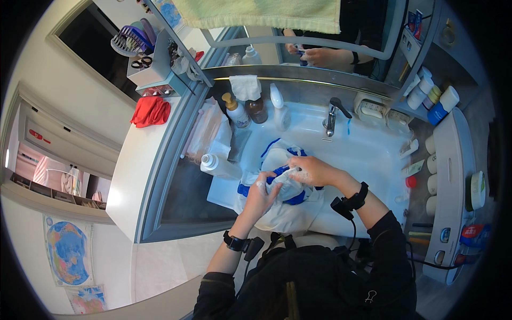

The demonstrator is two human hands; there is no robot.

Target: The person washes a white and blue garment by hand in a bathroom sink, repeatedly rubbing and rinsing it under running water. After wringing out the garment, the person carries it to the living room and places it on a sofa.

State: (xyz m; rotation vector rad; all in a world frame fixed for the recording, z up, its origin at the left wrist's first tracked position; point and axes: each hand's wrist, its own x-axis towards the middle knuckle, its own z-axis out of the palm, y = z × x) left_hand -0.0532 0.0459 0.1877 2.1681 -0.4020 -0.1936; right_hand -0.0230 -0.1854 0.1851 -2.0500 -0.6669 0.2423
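A: Taking the white-and-blue cloth (277, 156) as clock centre, with the tap wall as twelve, where to find the left hand (261, 197) and right hand (314, 170)?

B: At about seven and three o'clock, close together and both narrowed on the cloth. Pinching a bunched blue part between thumbs and fingers, with white suds on both.

A: And regarding the cloth itself?

B: Lying crumpled toward the left part of the white basin (362, 160), with white folds trailing to the near rim at six.

A: What to note on the wrists?

B: Wearing a black left wristband (235, 241) at seven and a black right wristband (356, 198) near four.

A: Going round from nine, what else to see?

B: Find a white bottle (220, 167) at nine, then plastic packaging (200, 130) at ten. Toward eleven, meet a gold-topped pump bottle (237, 113) just beside a brown bottle (257, 112). At twelve, come to a white spray bottle (281, 116); between one and two, a chrome tap (330, 124).

A: And farther out?

B: Toward ten, see a red cloth (151, 112) on the white counter (133, 181).
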